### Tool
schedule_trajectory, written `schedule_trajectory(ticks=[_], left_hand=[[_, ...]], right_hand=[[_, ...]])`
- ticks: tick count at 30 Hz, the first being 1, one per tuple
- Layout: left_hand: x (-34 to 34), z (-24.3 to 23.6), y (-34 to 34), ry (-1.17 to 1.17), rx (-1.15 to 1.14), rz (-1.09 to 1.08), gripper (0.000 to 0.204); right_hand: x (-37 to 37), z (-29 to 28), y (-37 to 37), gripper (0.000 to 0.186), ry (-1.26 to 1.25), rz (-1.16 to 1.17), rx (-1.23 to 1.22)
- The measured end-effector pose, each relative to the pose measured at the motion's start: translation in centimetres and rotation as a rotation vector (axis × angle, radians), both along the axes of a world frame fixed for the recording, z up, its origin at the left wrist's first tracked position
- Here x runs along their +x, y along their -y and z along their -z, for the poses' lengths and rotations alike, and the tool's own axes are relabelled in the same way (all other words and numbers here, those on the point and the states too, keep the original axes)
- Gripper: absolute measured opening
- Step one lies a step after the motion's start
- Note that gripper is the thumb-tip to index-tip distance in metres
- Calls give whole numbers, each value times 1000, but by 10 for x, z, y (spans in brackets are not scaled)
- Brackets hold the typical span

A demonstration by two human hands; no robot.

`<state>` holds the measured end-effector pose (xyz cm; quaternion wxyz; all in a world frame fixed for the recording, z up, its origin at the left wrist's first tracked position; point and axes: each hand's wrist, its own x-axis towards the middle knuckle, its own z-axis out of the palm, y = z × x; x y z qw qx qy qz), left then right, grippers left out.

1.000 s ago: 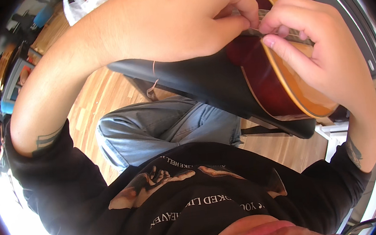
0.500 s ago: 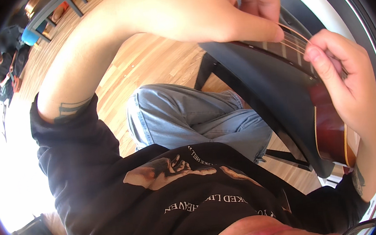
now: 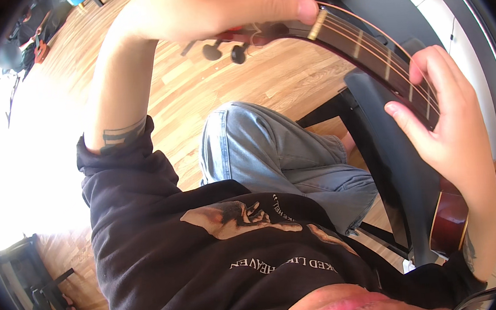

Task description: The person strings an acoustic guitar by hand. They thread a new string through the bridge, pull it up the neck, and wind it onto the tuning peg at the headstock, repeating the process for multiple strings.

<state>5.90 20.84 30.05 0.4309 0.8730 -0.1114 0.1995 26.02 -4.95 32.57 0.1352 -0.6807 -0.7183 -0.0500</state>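
Note:
A guitar with a dark fretboard (image 3: 390, 63) slants from the top middle down to its brown body (image 3: 450, 224) at the right. My left hand (image 3: 217, 7) is closed at the headstock, thumb tip pressed beside the pale nut (image 3: 317, 25) where a copper-coloured string (image 3: 366, 20) passes. Its other fingers are partly cut off by the upper edge. Dark tuning pegs (image 3: 239, 53) stick out below this hand. My right hand (image 3: 453, 101) is at the neck, bent fingers hooked on the raised string and thumb stretched along the neck's near side. That string arches above the others.
A black padded bench (image 3: 385, 137) stands under the neck. My bent leg in jeans (image 3: 259, 142) is left of it, above the wooden floor (image 3: 193, 71). A black chair (image 3: 47, 290) is at lower left. Another small guitar (image 3: 41, 51) rests at far upper left.
The headstock, nut and pegs have come into view as the guitar shifted. My left hand has gone left, up to the nut. My right thumb has parted from its fingers.

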Motion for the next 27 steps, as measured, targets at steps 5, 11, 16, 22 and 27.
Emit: schedule_trajectory(ticks=[5,11,16,22,27], left_hand=[[-16,18,-27,123,94,-18,15],[-17,47,-28,233,81,-8,19],[-18,43,-28,346,291,-33,23],[-36,20,-19,40,506,-129,25],[-35,23,-12,88,469,-97,25]], right_hand=[[-15,16,-14,49,90,92,58],[-9,19,-9,67,209,100,-45],[-10,8,-3,73,199,105,-140],[-12,1,-5,78,266,-11,-87],[-16,-1,-2,79,276,16,-151]])
